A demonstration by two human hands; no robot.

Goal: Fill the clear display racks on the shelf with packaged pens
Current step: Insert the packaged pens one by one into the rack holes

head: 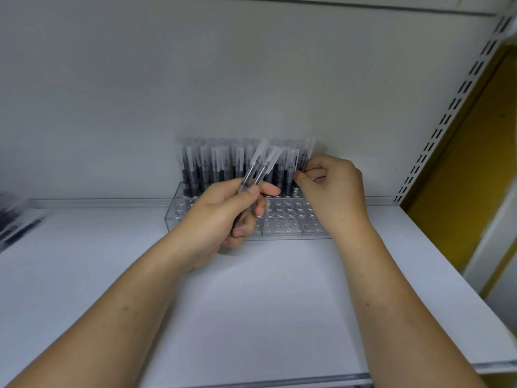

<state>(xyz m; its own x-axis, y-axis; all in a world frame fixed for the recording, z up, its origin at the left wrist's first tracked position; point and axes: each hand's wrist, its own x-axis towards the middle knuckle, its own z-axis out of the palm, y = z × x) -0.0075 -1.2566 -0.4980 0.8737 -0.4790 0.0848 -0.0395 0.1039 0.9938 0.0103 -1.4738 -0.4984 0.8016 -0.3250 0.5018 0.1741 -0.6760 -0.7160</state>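
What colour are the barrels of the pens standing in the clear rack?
The pens are dark, near black, in clear sleeves; best seen in head view.

White shelf (279, 303) w/ white back panel (167, 79), slotted upright (447, 116) rt, yellow wall (475, 163).

The left forearm (117, 312) shows at the lower left of the frame and the right forearm (391, 298) at the lower right, both bare all the way to the frame edge. The left hand (218, 219) has short, trimmed fingernails (253, 189) with a pale sheen, and the right hand (335, 191) is likewise bare. A few small dark moles (367, 304) dot the forearms.
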